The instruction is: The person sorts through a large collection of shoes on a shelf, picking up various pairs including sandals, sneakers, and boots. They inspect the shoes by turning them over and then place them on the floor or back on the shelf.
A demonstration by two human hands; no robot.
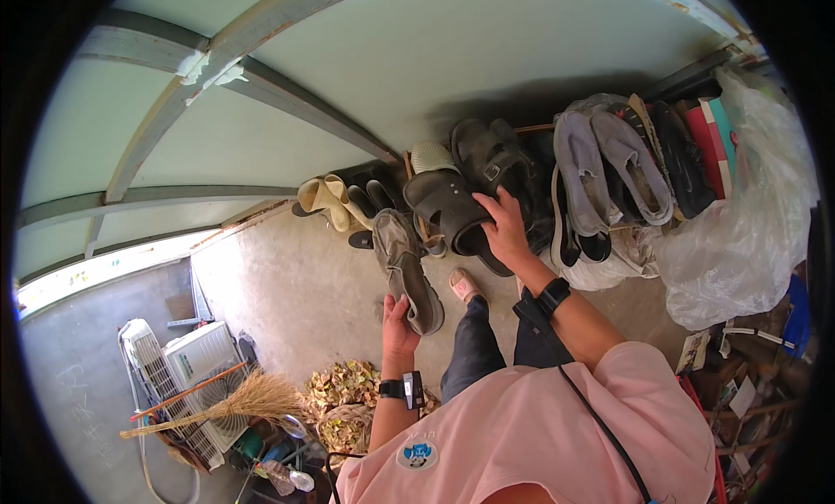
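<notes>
My left hand [399, 324] grips the heel end of a worn camouflage-patterned shoe [399, 249], held above the concrete floor with its toe pointing away from me. With fingers spread, my right hand [503, 223] is at a dark slide sandal [443, 204] on the shoe rack; whether it grips the sandal I cannot tell. Behind that sandal lie a dark buckled sandal [489, 158] and a pale textured shoe [432, 157]. A pair of grey slip-on shoes [577, 171] rests farther right on the rack. Beige footwear [336, 197] stands at the rack's left end.
Crumpled clear plastic sheeting [737, 243] hangs at the right. A straw broom [241, 399] lies across an air-conditioner unit [202, 360] at lower left, near a basket of dry leaves [346, 422]. A metal-framed panel wall [456, 60] rises behind the rack.
</notes>
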